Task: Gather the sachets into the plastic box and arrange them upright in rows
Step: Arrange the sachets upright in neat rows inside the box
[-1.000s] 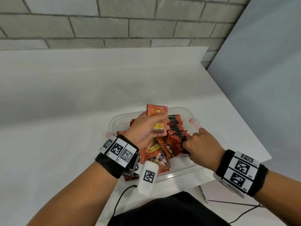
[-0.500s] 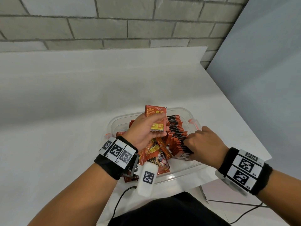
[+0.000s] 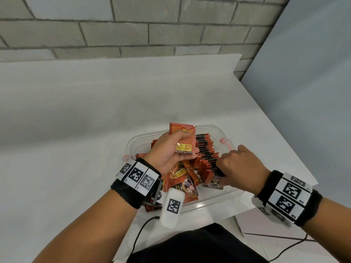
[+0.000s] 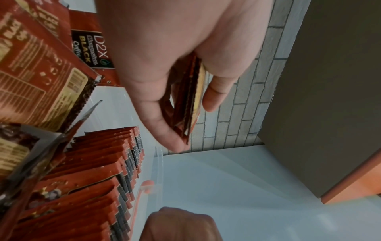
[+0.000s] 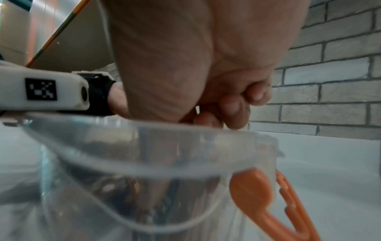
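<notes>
A clear plastic box (image 3: 218, 128) sits near the table's front edge. Inside it, red and black sachets stand upright in a row (image 3: 206, 149) along the right side. Loose sachets (image 3: 182, 177) lie jumbled on the left. My left hand (image 3: 167, 152) hovers over the box and pinches a small stack of sachets (image 3: 183, 138) between thumb and fingers; the stack (image 4: 191, 97) shows edge-on in the left wrist view. My right hand (image 3: 239, 166) has its fingers curled over the tops of the row's near sachets. It appears as a fist (image 4: 179, 225) beside the row (image 4: 107, 163).
The box has orange latches (image 5: 257, 195) at its ends, and its rim (image 5: 164, 130) lies right under my right hand (image 5: 195, 65). The white table (image 3: 95, 111) runs back to a brick wall (image 3: 133, 25). A grey panel (image 3: 303, 92) stands on the right. Cables hang below the table edge.
My right hand has slid along the upright row away from me, fingers still hooked on the sachet tops. The left hand has kept its stack over the box, nearly still.
</notes>
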Action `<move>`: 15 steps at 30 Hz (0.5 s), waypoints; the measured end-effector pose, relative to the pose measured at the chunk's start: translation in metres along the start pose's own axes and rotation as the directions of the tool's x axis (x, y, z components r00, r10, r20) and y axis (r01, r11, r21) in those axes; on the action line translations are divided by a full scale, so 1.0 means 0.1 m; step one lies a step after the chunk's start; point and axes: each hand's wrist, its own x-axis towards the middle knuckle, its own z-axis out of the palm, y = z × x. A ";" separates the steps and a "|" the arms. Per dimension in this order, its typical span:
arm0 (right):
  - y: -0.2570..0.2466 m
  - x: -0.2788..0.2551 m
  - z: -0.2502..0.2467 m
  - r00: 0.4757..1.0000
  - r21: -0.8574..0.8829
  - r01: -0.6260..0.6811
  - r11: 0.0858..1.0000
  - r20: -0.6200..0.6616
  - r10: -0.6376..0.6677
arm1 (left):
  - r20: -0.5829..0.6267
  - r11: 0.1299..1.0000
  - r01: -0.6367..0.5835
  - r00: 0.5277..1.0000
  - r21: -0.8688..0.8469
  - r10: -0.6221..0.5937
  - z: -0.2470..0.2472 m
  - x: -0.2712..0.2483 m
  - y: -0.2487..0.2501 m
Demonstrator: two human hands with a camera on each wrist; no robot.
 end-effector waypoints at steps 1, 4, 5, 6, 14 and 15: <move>0.02 -0.01 -0.02 1.000 0.058 -0.009 0.998 -0.021 0.010 | 0.007 1.000 0.009 1.000 -0.018 -0.009 0.00 -0.01 0.01; 0.12 -0.01 -0.14 0.990 0.358 -0.056 0.932 -0.100 0.097 | 0.070 1.000 0.000 0.998 0.016 -0.001 0.01 -0.03 0.01; 0.16 0.01 -0.18 0.974 0.464 -0.064 0.884 -0.163 0.156 | 0.100 0.998 -0.015 0.995 0.053 0.010 0.02 -0.04 0.00; 0.19 0.04 -0.24 0.948 0.568 -0.073 0.820 -0.216 0.234 | 0.128 0.996 -0.028 0.992 0.089 0.017 0.04 -0.05 0.00; 0.24 0.21 -0.37 0.909 0.935 0.010 0.355 -0.157 0.386 | 0.150 0.970 -0.074 0.988 0.230 0.040 0.15 -0.04 0.02; 0.26 0.21 -0.37 0.875 0.934 0.036 0.355 -0.201 0.441 | 0.119 0.974 -0.067 0.992 0.216 0.042 0.14 -0.03 0.02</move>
